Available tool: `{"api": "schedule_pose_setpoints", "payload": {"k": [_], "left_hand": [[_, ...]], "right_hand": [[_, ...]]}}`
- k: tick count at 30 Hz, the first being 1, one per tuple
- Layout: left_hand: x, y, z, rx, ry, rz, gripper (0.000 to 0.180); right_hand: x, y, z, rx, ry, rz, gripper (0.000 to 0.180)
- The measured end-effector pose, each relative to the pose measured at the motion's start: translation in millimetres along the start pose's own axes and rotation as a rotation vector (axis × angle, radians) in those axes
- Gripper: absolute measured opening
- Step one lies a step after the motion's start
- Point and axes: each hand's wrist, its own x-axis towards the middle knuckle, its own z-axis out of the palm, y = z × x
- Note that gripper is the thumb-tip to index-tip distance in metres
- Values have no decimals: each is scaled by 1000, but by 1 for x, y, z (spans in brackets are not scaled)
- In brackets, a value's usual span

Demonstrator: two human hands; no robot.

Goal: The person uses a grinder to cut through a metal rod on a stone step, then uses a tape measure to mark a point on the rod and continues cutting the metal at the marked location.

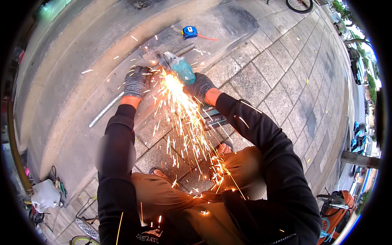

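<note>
My right hand (pixel 199 87), in a grey knit glove, is wrapped round the rear of a teal angle grinder (pixel 182 70). The grinder's head meets a grey metal pipe, and a thick spray of orange sparks (pixel 179 110) pours from there toward my legs. My left hand (pixel 136 83), gloved the same way, is closed on the pipe just left of the grinder. One length of metal pipe (pixel 107 109) shows below my left hand, and another stretch (pixel 185 50) sticks out beyond the grinder. Glare and sparks hide the disc's contact point.
A blue tape measure (pixel 190 32) with a red strap lies on the concrete step beyond the grinder. A dark box (pixel 214 117) with printing sits under my right forearm. Sparks land on my brown trousers (pixel 163 192), close to my sandalled feet. Bicycles and parked vehicles stand farther off.
</note>
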Motion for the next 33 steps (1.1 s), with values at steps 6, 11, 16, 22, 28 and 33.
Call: {"api": "schedule_pose_setpoints", "payload": {"k": [6,11,16,22,28,33], "left_hand": [[-7,-15,4,76,-60,-70,36],[-8,-22,7,37,-77,-24,35],[-3,-20,8,44,-123,-73,32],[-4,-8,-1,16,-112,-165,38],[-5,-7,-9,-4,-33,-160,41],[-4,0,-22,-97,-20,-145,41]], "right_hand": [[-15,-39,-8,74,-43,0,61],[-17,-40,-9,90,-68,19,64],[-23,-37,-6,60,-59,4,62],[-27,-18,-3,230,-121,88,47],[-53,-33,-20,408,-118,62,41],[-53,-40,-25,447,-122,106,39]]}}
